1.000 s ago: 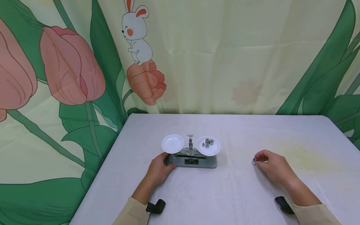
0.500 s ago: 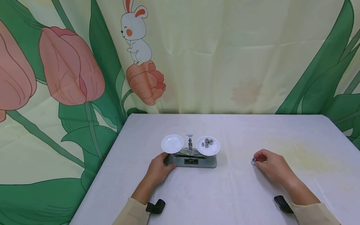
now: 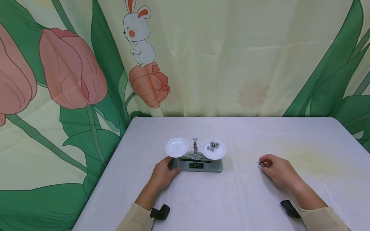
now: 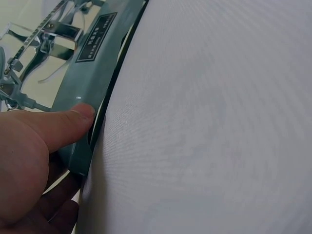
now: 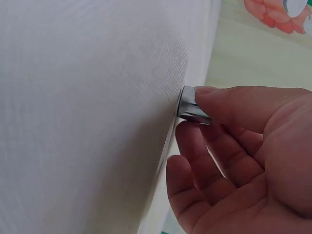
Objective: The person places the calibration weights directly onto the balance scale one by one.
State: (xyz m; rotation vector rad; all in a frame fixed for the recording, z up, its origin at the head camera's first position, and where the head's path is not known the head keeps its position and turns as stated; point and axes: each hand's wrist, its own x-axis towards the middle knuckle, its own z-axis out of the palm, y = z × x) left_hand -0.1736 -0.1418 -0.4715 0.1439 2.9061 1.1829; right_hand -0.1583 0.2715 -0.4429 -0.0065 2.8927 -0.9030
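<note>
A small balance scale with a grey base and two white pans stands on the table. My left hand grips the left end of its base. In the left wrist view the thumb lies along the base's front side, other fingers behind and partly hidden. Nothing lies in the left pan; several small metal weights stand in the right pan. Well to the right, my right hand pinches a shiny cylindrical metal weight between thumb and fingers, right at the tablecloth.
A white cloth covers the table. Behind its far edge hangs a curtain printed with tulips and a rabbit. Each wrist carries a black camera, the left one and the right one.
My right hand has shifted very slightly left and its fingertips have moved a little around the weight. The left hand and the scale stay where they were.
</note>
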